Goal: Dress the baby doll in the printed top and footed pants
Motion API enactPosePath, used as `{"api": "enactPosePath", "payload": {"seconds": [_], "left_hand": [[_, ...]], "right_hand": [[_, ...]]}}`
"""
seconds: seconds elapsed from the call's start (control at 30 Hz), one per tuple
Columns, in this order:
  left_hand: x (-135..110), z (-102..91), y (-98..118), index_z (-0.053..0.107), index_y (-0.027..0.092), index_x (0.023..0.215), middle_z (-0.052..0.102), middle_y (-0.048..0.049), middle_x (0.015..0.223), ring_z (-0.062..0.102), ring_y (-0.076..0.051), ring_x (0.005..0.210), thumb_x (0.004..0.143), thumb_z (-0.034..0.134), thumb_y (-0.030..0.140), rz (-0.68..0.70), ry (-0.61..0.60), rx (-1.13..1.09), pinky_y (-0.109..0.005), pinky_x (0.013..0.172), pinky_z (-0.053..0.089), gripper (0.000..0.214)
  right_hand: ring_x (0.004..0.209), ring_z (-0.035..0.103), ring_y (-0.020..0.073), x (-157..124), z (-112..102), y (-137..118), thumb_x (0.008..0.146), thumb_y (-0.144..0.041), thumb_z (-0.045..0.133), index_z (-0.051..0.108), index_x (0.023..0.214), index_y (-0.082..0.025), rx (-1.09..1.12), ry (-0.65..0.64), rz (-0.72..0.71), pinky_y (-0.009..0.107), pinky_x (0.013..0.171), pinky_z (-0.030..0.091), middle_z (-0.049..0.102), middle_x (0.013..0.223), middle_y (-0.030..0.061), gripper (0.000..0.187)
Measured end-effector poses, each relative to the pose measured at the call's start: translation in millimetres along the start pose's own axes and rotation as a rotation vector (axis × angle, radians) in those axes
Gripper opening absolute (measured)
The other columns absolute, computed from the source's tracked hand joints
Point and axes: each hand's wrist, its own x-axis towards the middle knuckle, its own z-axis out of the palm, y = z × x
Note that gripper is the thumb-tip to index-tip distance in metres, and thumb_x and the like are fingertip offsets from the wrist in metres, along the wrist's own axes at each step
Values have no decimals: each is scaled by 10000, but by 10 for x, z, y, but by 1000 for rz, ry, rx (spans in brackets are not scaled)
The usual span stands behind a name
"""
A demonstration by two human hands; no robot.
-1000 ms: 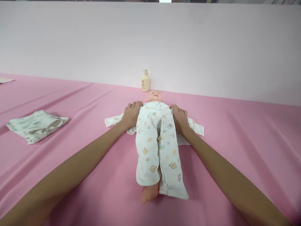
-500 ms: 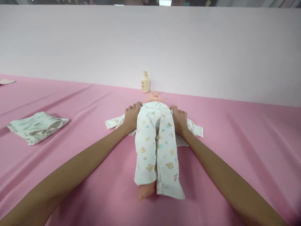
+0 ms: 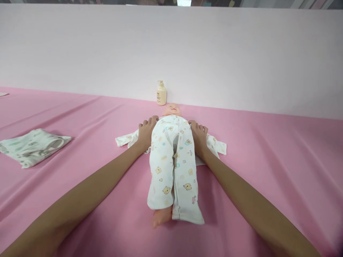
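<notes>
A baby doll [image 3: 173, 109] lies on its back with its head at the far end. White baby pants [image 3: 162, 157] with a bear print cover its body and legs, and one bare foot pokes out of the left leg. The right leg's hem hides the other foot. My left hand [image 3: 147, 132] is closed at the left side of the waistband, fingers curled and thumb hidden. On the opposite side my right hand [image 3: 198, 137] grips the waistband in the same way. A matching baby shirt [image 3: 220, 147] is spread beneath the doll, sleeves out to both sides.
A cream pump bottle [image 3: 161, 94] stands behind the doll's head against the white wall [image 3: 230, 64]. Folded white cloth with a green print [image 3: 34, 145] lies at the left. Pink sheet [image 3: 107, 203] covers the surface, with some creases.
The whole scene has shifted slightly left in view. Both hands stay at the waistband, and the doll and pants look nearly unchanged.
</notes>
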Motion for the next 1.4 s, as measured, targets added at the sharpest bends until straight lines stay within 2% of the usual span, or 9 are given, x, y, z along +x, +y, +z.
{"api": "enactPosePath", "payload": {"seconds": [0.17,0.4,0.57,0.67,0.8,0.9,1.1,1.23,1.4], "left_hand": [[-7,7,23,470,208,1356,647,-186,1261,594,-392,1094,1013,482,470,11,13,-1,-489,912,397,432],[38,18,6,469,235,1328,667,-159,1198,602,-390,1083,1009,494,442,21,-16,-58,-497,920,400,381],[58,28,-28,475,231,1305,669,-168,1258,611,-392,1090,1004,488,459,61,-12,-79,-502,938,406,378],[90,-7,-120,468,240,1308,675,-161,1260,616,-389,1097,969,533,458,110,-41,-126,-499,941,422,408],[147,-120,-315,418,276,1362,669,-132,1276,619,-365,1098,886,619,410,218,-177,-249,-453,902,462,534],[162,-160,-395,401,286,1383,671,-120,1237,617,-355,1092,861,629,382,248,-238,-296,-414,848,480,578],[159,-67,-341,424,274,1371,645,-142,1309,616,-377,1096,869,620,423,208,-148,-220,-482,919,473,559],[188,-192,-400,412,263,1390,616,-135,1344,592,-347,1190,812,659,365,268,-265,-373,-457,950,505,637],[215,-503,-535,447,321,1418,602,-75,1418,633,-274,1176,797,624,321,235,-496,-564,-380,878,565,646]], "right_hand": [[930,519,316,-1,-22,-40,1007,-330,413,574,1247,-215,20,-10,25,480,953,301,632,1200,164,311],[842,533,295,22,-25,-57,994,-312,396,543,1176,-232,92,40,56,463,942,323,655,1006,115,247],[830,564,310,27,-50,-63,970,-331,438,509,1173,-236,120,26,87,460,934,338,654,903,90,236],[849,588,321,70,-66,10,959,-361,461,490,1195,-237,145,-29,71,447,911,352,684,921,98,269],[895,625,328,181,-84,215,911,-356,487,474,1223,-245,226,-152,-29,409,845,377,728,1103,121,332],[913,652,316,223,-83,325,882,-364,522,479,1225,-259,297,-175,-76,424,896,382,745,1132,93,362],[851,653,298,170,-25,294,886,-329,527,496,1243,-239,242,-102,-73,490,1018,341,746,958,74,370],[1066,645,336,214,-87,351,845,-374,593,517,1240,-249,329,-166,-51,509,1006,406,717,1171,115,422],[1281,583,311,322,-350,536,797,-297,670,582,1303,-263,642,-401,-73,459,971,518,598,1439,135,515]]}}
